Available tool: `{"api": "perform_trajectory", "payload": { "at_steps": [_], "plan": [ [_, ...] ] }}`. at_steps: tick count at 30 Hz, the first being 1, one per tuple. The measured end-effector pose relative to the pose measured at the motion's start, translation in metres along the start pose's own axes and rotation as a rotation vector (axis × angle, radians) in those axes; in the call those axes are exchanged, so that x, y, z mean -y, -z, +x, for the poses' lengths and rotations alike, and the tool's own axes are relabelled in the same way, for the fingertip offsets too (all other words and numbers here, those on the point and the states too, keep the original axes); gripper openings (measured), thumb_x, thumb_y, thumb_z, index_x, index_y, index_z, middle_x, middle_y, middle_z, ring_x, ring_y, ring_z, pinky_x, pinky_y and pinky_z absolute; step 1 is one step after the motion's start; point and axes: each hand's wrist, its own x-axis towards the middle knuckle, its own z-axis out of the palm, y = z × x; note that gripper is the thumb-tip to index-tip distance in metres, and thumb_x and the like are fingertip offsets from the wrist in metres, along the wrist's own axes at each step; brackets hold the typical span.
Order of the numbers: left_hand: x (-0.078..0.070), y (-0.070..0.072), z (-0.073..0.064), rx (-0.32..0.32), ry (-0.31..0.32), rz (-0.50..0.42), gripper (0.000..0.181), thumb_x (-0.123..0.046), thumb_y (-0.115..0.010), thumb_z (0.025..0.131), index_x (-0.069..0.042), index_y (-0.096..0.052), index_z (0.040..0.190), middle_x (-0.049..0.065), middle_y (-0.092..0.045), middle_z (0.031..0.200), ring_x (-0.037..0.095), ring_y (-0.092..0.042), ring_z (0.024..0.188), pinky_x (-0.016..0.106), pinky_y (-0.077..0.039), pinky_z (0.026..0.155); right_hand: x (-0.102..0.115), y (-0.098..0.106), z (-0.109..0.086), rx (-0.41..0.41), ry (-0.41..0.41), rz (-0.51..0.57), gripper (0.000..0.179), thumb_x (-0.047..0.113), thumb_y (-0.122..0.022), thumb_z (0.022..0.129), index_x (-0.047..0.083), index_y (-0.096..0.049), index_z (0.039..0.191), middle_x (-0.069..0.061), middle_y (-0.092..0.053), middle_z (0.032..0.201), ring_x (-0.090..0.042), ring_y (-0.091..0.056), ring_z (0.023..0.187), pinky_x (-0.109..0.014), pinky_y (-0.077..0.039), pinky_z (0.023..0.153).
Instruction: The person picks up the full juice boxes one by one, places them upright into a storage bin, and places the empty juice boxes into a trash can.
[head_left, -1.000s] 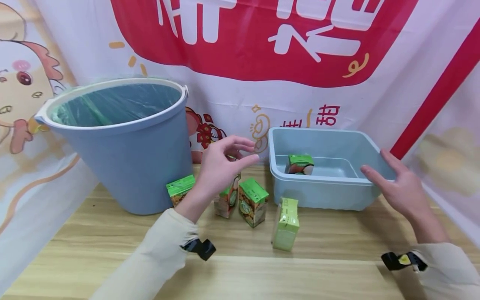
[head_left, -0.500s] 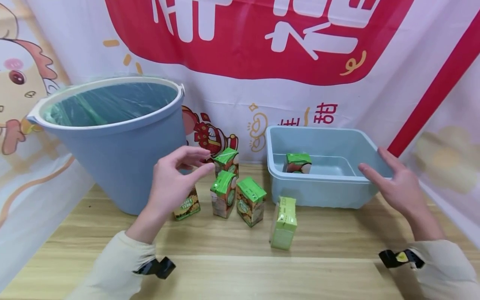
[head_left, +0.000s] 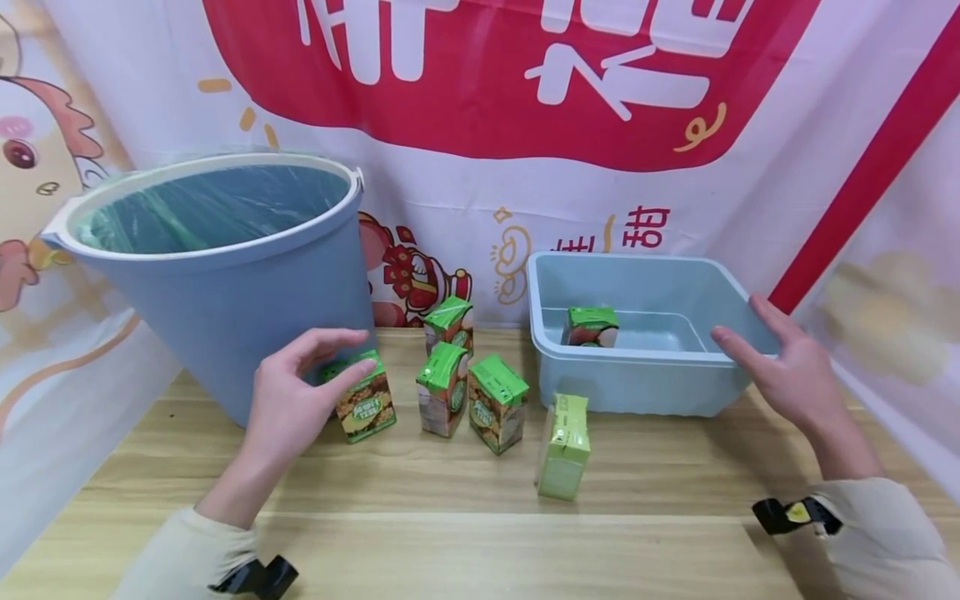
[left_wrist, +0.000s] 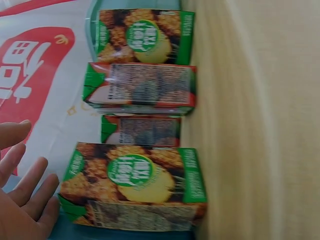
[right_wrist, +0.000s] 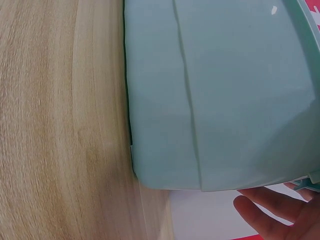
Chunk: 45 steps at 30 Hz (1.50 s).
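Cartons (head_left: 498, 408), green-topped: four on table (head_left: 487, 550), one inside tub (head_left: 645, 383), three o'clock. One yellow-green carton (head_left: 564, 454), five o'clock. One bucket (head_left: 255, 300), nine o'clock. My left hand (head_left: 292, 400): fingers loose beside eight-o'clock carton (head_left: 367, 407); my right hand (head_left: 798, 379) grips tub's rim.

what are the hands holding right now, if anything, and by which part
The right hand holds the pale blue plastic tub by the rim at its right end. The left hand, beside a green-topped drink carton, holds nothing.

The leftmost carton (head_left: 366, 410) is green and brown-patterned, the tub (head_left: 637, 386) blue, the liner (head_left: 172, 218) seemingly greenish.
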Motion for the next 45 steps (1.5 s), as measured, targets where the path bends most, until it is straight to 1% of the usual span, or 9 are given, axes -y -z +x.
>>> {"api": "perform_trajectory", "payload": {
  "at_steps": [6,12,14,20,28,33,36,40,45],
  "plan": [
    [0.008,-0.002,-0.005,0.003,-0.002,0.017,0.038,-0.036,-0.082,0.094,-0.022,-0.075,0.129,-0.004,-0.074,0.133,-0.007,-0.061,0.12,0.008,-0.046,0.1,0.0,0.0,-0.001,-0.004,0.009,0.003,0.093,0.062,-0.056,0.101,0.026,-0.007,0.171,-0.019,-0.009,0.179,-0.057,-0.012,0.16,-0.086,-0.029,0.109],
    [0.01,-0.005,-0.005,-0.005,-0.014,-0.003,0.038,-0.031,-0.083,0.093,-0.017,-0.075,0.128,-0.002,-0.075,0.132,-0.008,-0.062,0.118,0.007,-0.048,0.096,0.0,0.0,-0.001,-0.002,0.005,0.0,0.094,0.062,-0.056,0.101,0.026,-0.006,0.171,-0.019,-0.009,0.179,-0.058,-0.013,0.16,-0.086,-0.031,0.107],
    [0.009,-0.006,-0.006,-0.008,-0.017,-0.003,0.038,-0.03,-0.083,0.093,-0.016,-0.075,0.127,-0.002,-0.075,0.132,-0.007,-0.063,0.118,0.007,-0.049,0.096,0.0,-0.001,-0.001,0.0,0.005,-0.001,0.094,0.063,-0.056,0.101,0.026,-0.006,0.171,-0.018,-0.009,0.179,-0.058,-0.013,0.16,-0.086,-0.031,0.106],
    [0.003,-0.011,-0.01,-0.001,-0.009,-0.001,0.035,-0.031,-0.084,0.093,-0.025,-0.075,0.126,-0.003,-0.075,0.131,0.005,-0.067,0.115,0.01,-0.052,0.09,0.0,0.0,0.0,-0.002,0.004,0.004,0.094,0.063,-0.057,0.101,0.027,-0.006,0.171,-0.017,-0.009,0.179,-0.057,-0.012,0.161,-0.086,-0.03,0.108],
    [-0.008,-0.02,-0.016,0.018,-0.011,-0.021,0.035,-0.027,-0.086,0.091,-0.027,-0.076,0.124,-0.002,-0.077,0.126,0.013,-0.073,0.104,0.016,-0.059,0.081,0.0,0.0,0.0,-0.002,0.005,0.006,0.093,0.062,-0.056,0.101,0.027,-0.007,0.171,-0.017,-0.009,0.179,-0.056,-0.013,0.161,-0.086,-0.029,0.109],
    [-0.012,-0.026,-0.018,0.052,-0.02,-0.013,0.036,-0.027,-0.086,0.091,-0.024,-0.075,0.126,-0.006,-0.076,0.13,0.005,-0.071,0.115,0.016,-0.057,0.095,-0.001,0.0,0.001,-0.007,0.012,0.009,0.092,0.06,-0.057,0.102,0.025,-0.008,0.171,-0.019,-0.01,0.179,-0.057,-0.013,0.16,-0.085,-0.028,0.11],
    [-0.012,-0.033,-0.018,0.084,-0.027,-0.042,0.039,-0.024,-0.086,0.091,-0.018,-0.073,0.128,-0.003,-0.075,0.131,0.011,-0.071,0.122,0.018,-0.054,0.104,0.0,0.0,0.0,-0.005,0.007,0.01,0.093,0.061,-0.057,0.101,0.026,-0.007,0.171,-0.019,-0.01,0.179,-0.058,-0.013,0.16,-0.086,-0.029,0.109],
    [-0.013,-0.045,-0.017,0.112,-0.026,-0.082,0.047,-0.018,-0.087,0.089,-0.012,-0.07,0.132,0.003,-0.073,0.135,0.024,-0.072,0.126,0.024,-0.056,0.105,0.0,-0.001,0.0,-0.005,0.0,0.009,0.094,0.063,-0.057,0.101,0.027,-0.006,0.171,-0.018,-0.01,0.179,-0.058,-0.013,0.16,-0.086,-0.03,0.108],
    [-0.014,-0.06,-0.015,0.114,0.004,-0.084,0.058,-0.019,-0.089,0.086,-0.012,-0.066,0.138,0.006,-0.07,0.14,0.026,-0.069,0.131,0.033,-0.054,0.11,0.0,-0.001,0.0,-0.004,-0.002,0.006,0.094,0.063,-0.057,0.101,0.027,-0.006,0.171,-0.018,-0.009,0.179,-0.058,-0.013,0.16,-0.086,-0.03,0.107]
  ]
}}
